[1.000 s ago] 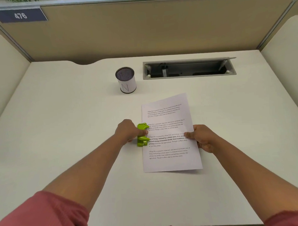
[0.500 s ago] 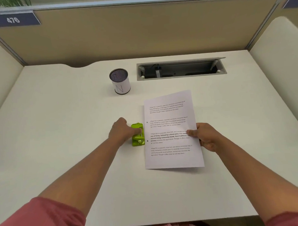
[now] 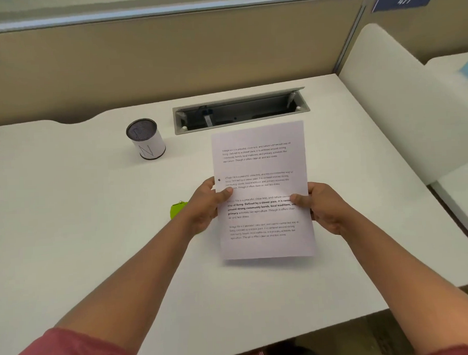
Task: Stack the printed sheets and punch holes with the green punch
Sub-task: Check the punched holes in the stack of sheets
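Note:
The printed sheets (image 3: 262,176) are lifted off the white desk and held as one stack, text facing me. A punched hole shows near the left edge. My left hand (image 3: 206,205) grips the stack's left edge, thumb on top. My right hand (image 3: 322,205) grips the right edge the same way. The green punch (image 3: 176,210) lies on the desk just left of my left wrist, mostly hidden behind it.
A white cylindrical pen cup (image 3: 146,139) with a dark mesh top stands at the back left. A grey cable tray opening (image 3: 240,111) is set into the desk (image 3: 68,211) behind the sheets. Beige partition walls surround the desk; a white divider (image 3: 401,103) rises on the right.
My left hand let go of the green punch and took the sheets' left edge. Both hands lifted the stack off the desk. The camera view has turned toward the right.

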`<state>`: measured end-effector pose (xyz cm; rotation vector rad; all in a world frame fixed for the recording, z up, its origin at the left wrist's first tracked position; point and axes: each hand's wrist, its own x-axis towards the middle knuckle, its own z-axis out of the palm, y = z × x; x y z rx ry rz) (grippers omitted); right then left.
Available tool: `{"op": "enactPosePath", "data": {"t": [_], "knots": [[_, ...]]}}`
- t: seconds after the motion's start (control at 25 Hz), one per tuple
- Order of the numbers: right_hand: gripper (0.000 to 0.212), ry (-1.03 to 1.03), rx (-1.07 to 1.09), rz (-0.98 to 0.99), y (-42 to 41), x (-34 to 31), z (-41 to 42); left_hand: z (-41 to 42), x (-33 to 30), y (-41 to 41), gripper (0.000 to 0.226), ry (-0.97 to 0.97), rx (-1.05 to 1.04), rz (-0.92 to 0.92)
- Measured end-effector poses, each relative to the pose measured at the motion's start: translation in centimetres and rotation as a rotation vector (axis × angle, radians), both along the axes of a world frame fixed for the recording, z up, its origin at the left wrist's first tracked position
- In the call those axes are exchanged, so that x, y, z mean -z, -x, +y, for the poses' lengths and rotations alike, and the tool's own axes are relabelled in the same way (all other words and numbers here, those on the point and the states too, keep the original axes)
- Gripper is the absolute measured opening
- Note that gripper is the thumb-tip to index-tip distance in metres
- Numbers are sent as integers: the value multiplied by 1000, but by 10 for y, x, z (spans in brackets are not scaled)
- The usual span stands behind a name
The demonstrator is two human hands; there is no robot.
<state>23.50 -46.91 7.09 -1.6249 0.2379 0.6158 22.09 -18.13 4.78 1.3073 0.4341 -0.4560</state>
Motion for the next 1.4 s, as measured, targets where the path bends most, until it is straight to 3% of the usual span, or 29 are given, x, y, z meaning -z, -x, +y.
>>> {"op": "enactPosePath", "data": {"t": [0.16,0.32,0.52,1.2,1.4], "knots": [[19,10,65,-154,6,-16,-11,-24,-15,-5,30,-16,2,-131],[18,-34,152,-315,6,-27,-18,-50,-37,-9,20,-172,-95,-371],[34,-25,211,-426,10,-30,-16,-76,-47,-4,21,-328,-150,-553],[41,31,180,-350,21,-6,-14,-78,-21,5,25,-326,-78,-509],[28,-144,148,-188,17,-11,-32,-65,-18,-7,16,-186,-176,-318]]}}
